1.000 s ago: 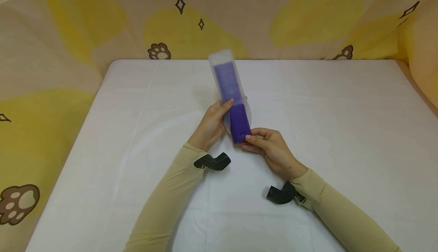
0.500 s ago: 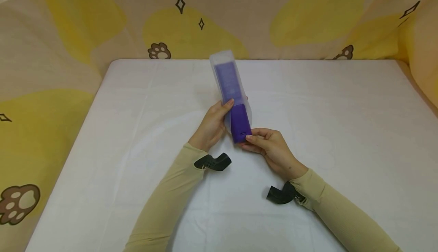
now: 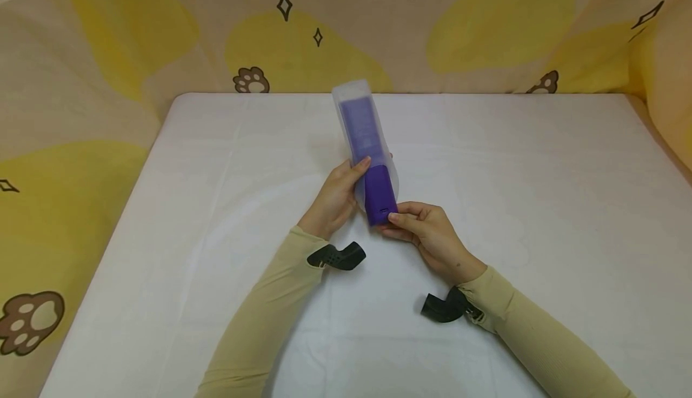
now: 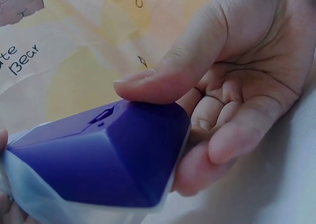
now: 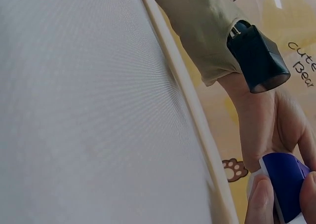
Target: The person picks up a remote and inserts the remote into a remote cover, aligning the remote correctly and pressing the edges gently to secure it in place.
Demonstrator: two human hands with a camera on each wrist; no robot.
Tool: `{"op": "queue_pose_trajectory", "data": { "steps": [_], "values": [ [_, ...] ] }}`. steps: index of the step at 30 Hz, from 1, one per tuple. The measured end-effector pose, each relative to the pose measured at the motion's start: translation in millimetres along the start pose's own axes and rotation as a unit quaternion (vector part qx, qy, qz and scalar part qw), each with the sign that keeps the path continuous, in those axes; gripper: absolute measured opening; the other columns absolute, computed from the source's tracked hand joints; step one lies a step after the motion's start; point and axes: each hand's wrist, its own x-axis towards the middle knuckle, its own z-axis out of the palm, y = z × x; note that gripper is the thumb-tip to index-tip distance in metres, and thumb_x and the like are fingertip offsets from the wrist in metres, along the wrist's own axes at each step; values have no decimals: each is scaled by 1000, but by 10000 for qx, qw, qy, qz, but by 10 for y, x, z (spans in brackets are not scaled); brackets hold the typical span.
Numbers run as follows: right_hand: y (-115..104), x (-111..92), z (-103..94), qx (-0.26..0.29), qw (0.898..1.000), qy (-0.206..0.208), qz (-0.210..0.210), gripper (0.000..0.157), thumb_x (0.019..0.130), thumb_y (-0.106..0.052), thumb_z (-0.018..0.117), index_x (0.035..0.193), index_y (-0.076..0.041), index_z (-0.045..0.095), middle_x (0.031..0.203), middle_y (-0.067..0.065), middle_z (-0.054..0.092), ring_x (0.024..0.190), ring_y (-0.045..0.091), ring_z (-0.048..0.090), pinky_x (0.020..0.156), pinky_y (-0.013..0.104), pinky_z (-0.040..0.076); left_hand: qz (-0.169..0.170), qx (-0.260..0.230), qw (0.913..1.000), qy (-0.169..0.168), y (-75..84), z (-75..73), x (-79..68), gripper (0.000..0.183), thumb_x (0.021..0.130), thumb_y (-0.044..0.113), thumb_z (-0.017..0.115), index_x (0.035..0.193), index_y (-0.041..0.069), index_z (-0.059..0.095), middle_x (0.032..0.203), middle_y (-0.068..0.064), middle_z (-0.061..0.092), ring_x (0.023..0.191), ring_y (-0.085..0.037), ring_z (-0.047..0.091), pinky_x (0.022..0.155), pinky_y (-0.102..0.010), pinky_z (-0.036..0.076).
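A long purple case (image 3: 381,189) with a small slot near its near end sits partly inside a frosted, translucent plastic sleeve (image 3: 350,90). It slants away over the table's middle. My left hand (image 3: 334,200) grips sleeve and case midway, thumb lying across the top. At the bare near end, my right hand (image 3: 429,236) pinches the case between thumb and fingers. In the left wrist view, the purple end (image 4: 143,155) is close up, with the right thumb (image 4: 153,86) on its upper face. The right wrist view shows the blue-purple end (image 5: 284,184) between the right hand's fingertips.
The table (image 3: 540,206) is covered in white. A yellow and beige curtain (image 3: 400,20) with paw prints hangs behind it and along the sides. Black camera mounts (image 3: 337,256) stick out from both wrists, below the hands.
Almost nothing differs. The case and sleeve have shifted very slightly to the right, while both hands keep the same hold.
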Motion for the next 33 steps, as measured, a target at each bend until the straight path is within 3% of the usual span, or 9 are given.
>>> {"op": "queue_pose_trajectory", "data": {
  "steps": [5, 9, 13, 18, 23, 33],
  "values": [
    [-3, -1, 5, -74, 9999, -95, -2, 16, 91, 10, 52, 98, 1, 63, 89, 10, 70, 82, 20, 69, 82, 33, 53, -37, -176, 9997, 135, 29, -12, 15, 40, 101, 10, 41, 135, -12, 39, 132, -25, 50, 114, -19, 51, 105, -32, 34],
    [2, 4, 1, -219, 9994, -266, -36, 16, 91, 9, 53, 99, 0, 63, 90, 9, 70, 83, 20, 69, 83, 35, 53, 46, -283, 9994, 218, 76, -29, 13, 39, 100, 9, 43, 132, -14, 42, 112, -14, 65, 110, -19, 55, 104, -33, 36],
    [8, 9, 5, -361, 9989, -291, -101, 14, 91, 8, 55, 102, 4, 61, 90, 9, 70, 84, 21, 69, 84, 36, 53, 129, -298, 9991, 266, 110, -37, 11, 39, 100, 8, 43, 131, -15, 41, 100, -5, 67, 110, -18, 55, 104, -31, 36],
    [8, 14, 15, -743, 9969, -93, -237, 16, 90, 6, 57, 105, 11, 57, 88, 8, 70, 82, 20, 69, 80, 36, 54, 156, -308, 9991, 245, 135, -50, 11, 39, 101, 8, 42, 132, -15, 39, 100, -5, 67, 106, -17, 57, 102, -31, 38],
    [-6, 14, 12, -923, 9952, 56, -330, 15, 89, 3, 60, 103, 10, 58, 85, 9, 71, 81, 21, 69, 78, 36, 55, 184, -231, 9991, 310, 164, -59, 2, 38, 100, 8, 43, 131, -14, 41, 104, -8, 68, 106, -18, 58, 101, -32, 40],
    [-25, -3, 0, -900, 9954, -86, -331, 14, 89, 4, 60, 102, 8, 60, 85, 11, 71, 82, 24, 69, 78, 38, 55, 9, 62, 9988, 483, 189, -58, 9, 38, 99, 9, 46, 131, -12, 44, 127, -26, 54, 113, -23, 56, 100, -33, 41]
  ]
}}
